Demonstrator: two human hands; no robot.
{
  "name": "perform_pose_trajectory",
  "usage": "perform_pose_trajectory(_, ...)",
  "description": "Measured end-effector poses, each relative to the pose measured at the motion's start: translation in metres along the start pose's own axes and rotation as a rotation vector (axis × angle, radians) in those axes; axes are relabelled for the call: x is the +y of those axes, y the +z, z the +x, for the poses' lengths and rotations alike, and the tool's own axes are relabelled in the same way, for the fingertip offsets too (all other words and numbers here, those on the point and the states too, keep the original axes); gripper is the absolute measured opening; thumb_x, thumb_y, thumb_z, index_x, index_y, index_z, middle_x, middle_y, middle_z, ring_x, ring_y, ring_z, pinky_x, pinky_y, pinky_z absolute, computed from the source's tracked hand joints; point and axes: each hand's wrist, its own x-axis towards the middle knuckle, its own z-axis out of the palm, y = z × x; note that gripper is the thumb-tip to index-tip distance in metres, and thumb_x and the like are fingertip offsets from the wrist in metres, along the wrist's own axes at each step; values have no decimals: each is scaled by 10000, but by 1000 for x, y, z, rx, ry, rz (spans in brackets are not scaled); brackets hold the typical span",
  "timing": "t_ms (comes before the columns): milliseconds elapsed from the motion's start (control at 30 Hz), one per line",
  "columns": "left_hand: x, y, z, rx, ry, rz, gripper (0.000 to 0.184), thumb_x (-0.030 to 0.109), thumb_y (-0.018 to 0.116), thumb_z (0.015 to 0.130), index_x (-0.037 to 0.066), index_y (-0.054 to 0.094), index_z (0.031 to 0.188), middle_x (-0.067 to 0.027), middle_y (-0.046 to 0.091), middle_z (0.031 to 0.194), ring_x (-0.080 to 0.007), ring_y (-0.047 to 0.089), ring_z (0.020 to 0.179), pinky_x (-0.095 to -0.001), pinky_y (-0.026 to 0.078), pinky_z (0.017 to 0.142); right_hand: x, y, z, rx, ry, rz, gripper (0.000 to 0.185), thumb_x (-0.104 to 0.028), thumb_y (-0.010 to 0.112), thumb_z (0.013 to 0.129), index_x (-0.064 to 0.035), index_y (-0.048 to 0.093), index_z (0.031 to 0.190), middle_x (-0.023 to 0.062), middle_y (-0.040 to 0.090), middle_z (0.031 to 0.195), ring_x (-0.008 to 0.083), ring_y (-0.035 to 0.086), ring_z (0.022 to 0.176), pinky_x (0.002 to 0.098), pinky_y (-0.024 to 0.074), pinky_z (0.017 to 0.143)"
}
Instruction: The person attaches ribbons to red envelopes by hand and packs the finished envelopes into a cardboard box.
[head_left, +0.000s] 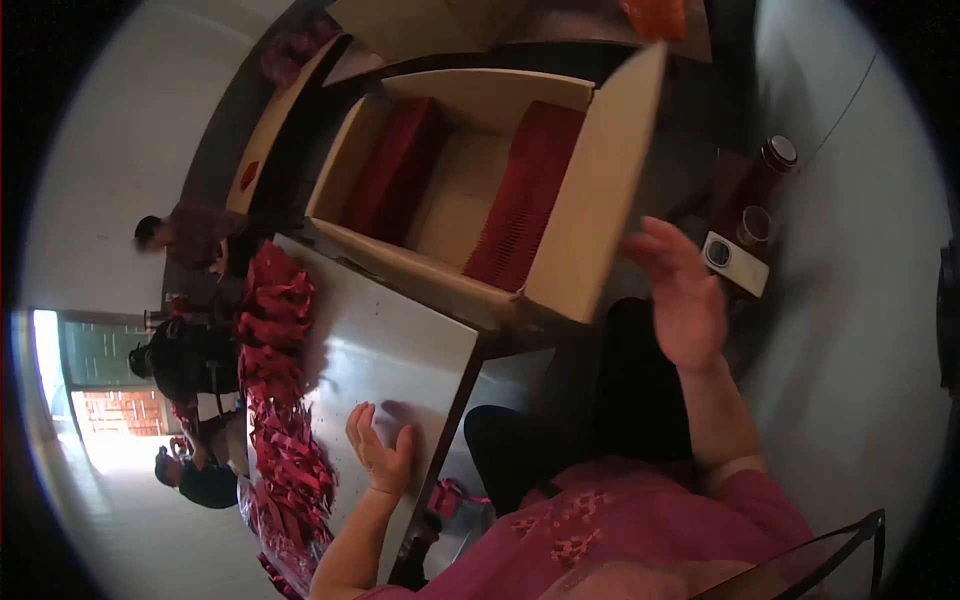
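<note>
My left hand is over the pale tabletop, fingers apart and holding nothing. My right hand is raised beside the open flap of a cardboard box. Its fingers are stretched and slightly bent, with the tips close to the flap's edge; whether they touch it I cannot tell. Inside the box, a dark red stack lies along one side and another red stack with a ridged edge along the other. Bare cardboard shows between them.
A long heap of red strips or packets covers the table's far side. Several people sit or stand beyond it. On the right, a phone-like white device, a clear cup and a lidded flask stand near the wall.
</note>
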Motion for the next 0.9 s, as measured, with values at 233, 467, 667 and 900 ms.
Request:
perform_pose_trajectory(233,7,15,5,-164,41,8,702,499,579,890,-38,430,1317,-259,409,1354,-408,431,1229,-495,364,1017,116,42,115,-1116,222,-1837,301,-235,579,836,-66,684,1062,109,575,1240,258,499,1171,452,316,1042)
perform_pose_trajectory(467,-13,16,-1,-273,-60,-78,727,564,565,875,9,443,1329,-274,375,1389,-444,414,1237,-526,372,1006,157,21,111,-637,-84,-1502,162,-145,610,741,-67,629,882,95,599,1090,262,527,1132,460,366,1023)
perform_pose_trajectory(667,-4,4,15,-358,-35,63,700,546,627,820,45,472,1284,-235,416,1345,-434,426,1218,-544,340,996,126,31,172,-809,253,-1305,239,-135,698,752,-64,617,966,94,622,976,275,609,971,409,467,880)
perform_pose_trajectory(900,-4,2,24,-339,-116,-1,675,521,679,785,91,491,1269,-191,446,1318,-406,423,1231,-520,344,1003,205,77,305,-855,243,-1336,234,-137,661,825,-44,609,1034,122,609,948,317,595,869,413,494,757)
